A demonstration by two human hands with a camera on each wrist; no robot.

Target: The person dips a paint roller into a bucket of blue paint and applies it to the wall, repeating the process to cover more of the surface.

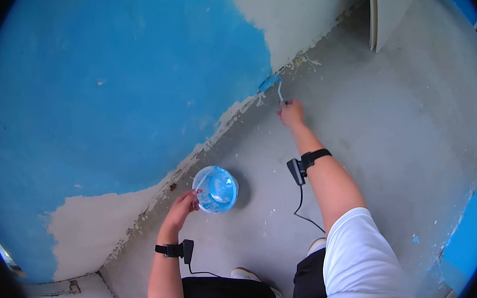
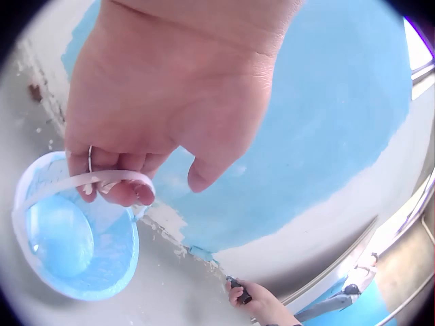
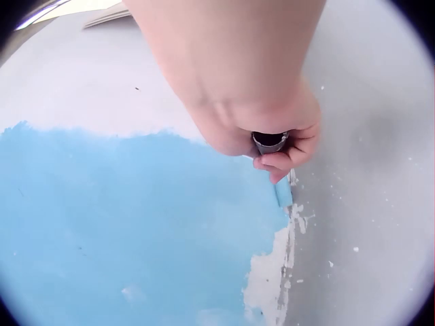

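My right hand (image 1: 292, 113) grips the dark handle (image 3: 270, 141) of a small paint roller. Its blue-coated roller head (image 1: 269, 83) lies against the foot of the wall, at the lower edge of the blue paint. My left hand (image 1: 181, 207) holds the white bail handle (image 2: 76, 182) of a paint bucket (image 1: 233, 197), with fingers curled under the handle in the left wrist view. Light blue paint (image 2: 60, 238) lies inside the bucket and streaks its inner wall. The bucket is at floor level, close to the wall base and well to the left of the roller.
Blue paint covers much of the wall (image 1: 142, 84), with bare whitish patches (image 1: 99, 222) at lower left and top. Chipped plaster runs along the wall base. Pale panels (image 1: 376, 25) lean at the top. A blue area (image 1: 472, 232) lies at right, and paint specks dot the grey floor (image 1: 354, 119).
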